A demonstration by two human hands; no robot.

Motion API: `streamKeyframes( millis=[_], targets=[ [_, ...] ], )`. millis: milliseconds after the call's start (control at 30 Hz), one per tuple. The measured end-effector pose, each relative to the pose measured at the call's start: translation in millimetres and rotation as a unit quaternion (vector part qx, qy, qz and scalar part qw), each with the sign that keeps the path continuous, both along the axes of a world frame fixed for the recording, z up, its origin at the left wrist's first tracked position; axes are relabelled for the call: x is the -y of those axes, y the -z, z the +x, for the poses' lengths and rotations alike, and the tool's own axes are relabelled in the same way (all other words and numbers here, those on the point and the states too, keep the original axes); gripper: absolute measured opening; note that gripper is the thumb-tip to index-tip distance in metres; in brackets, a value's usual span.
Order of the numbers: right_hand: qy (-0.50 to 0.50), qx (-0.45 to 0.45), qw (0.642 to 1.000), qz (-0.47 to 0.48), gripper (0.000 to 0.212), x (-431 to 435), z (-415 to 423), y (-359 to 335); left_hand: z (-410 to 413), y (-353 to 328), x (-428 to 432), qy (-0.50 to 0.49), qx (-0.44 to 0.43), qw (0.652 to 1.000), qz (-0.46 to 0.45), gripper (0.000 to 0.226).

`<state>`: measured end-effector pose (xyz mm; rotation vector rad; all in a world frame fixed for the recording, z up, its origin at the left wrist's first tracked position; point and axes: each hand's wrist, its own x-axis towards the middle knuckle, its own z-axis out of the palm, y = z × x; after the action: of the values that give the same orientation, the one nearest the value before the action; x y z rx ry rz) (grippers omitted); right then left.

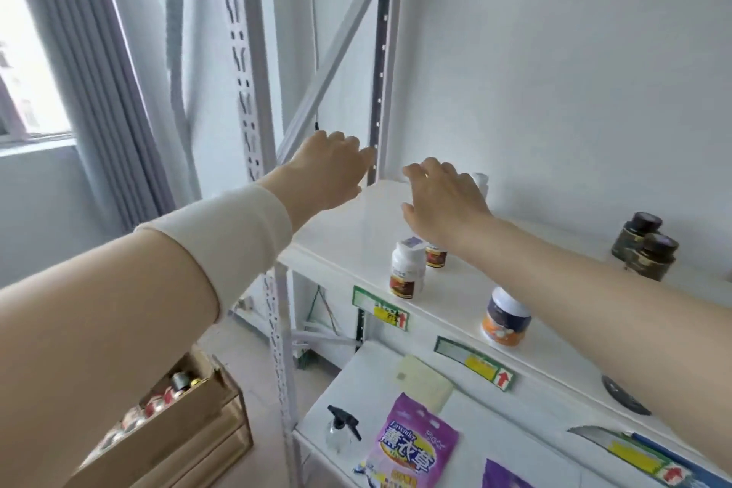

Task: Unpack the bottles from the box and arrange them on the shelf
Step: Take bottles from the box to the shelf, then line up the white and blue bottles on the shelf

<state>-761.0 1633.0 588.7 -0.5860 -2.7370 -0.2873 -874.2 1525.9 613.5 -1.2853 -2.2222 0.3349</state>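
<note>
My left hand [332, 166] reaches over the left rear corner of the white shelf [356, 226], fingers loosely bent and holding nothing. Further right, my right hand [443, 202] hovers above the shelf with its fingers spread and empty. A white bottle [481, 182] stands just behind it, mostly hidden. Near the shelf's front stand a white bottle with a red-brown label [408, 269], a second like it [435, 256] partly under my wrist, and a white and orange jar [506, 323]. Two dark jars [643, 246] sit at the right. The cardboard box [178, 420] on the floor holds several bottles.
The lower shelf [356, 380] carries a small spray bottle [342, 428], a purple bag [412, 448] and a pale card [424, 382]. A perforated upright post [247, 83] and a diagonal brace [340, 48] frame the left side. A curtain and window are at the far left.
</note>
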Motion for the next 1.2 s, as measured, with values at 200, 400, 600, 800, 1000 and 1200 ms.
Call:
streamKeyframes(
  millis=[200, 400, 600, 800, 1000, 1200],
  targets=[
    [-0.134, -0.008, 0.991, 0.009, 0.044, 117, -108, 32, -92, 42, 153, -0.091, 0.045, 0.995, -0.004, 0.043],
    [-0.245, 0.045, 0.968, -0.016, 0.042, 229, -232, 118, -196, 125, 288, -0.218, 0.14, 0.965, -0.029, 0.039],
    [-0.257, 0.202, 0.945, -0.025, 0.04, 306, -331, 227, -271, 242, 372, -0.323, 0.244, 0.913, -0.055, 0.034],
    [-0.298, 0.323, 0.897, -0.036, 0.041, 341, -424, 328, -348, 346, 416, -0.388, 0.346, 0.852, -0.06, 0.034],
    [-0.254, 0.433, 0.852, -0.151, 0.044, 349, -503, 440, -408, 462, 430, -0.453, 0.485, 0.748, -0.025, 0.036],
    [-0.181, 0.53, 0.791, -0.247, 0.048, 353, -546, 559, -423, 582, 427, -0.481, 0.603, 0.637, -0.005, 0.049]
  ],
)
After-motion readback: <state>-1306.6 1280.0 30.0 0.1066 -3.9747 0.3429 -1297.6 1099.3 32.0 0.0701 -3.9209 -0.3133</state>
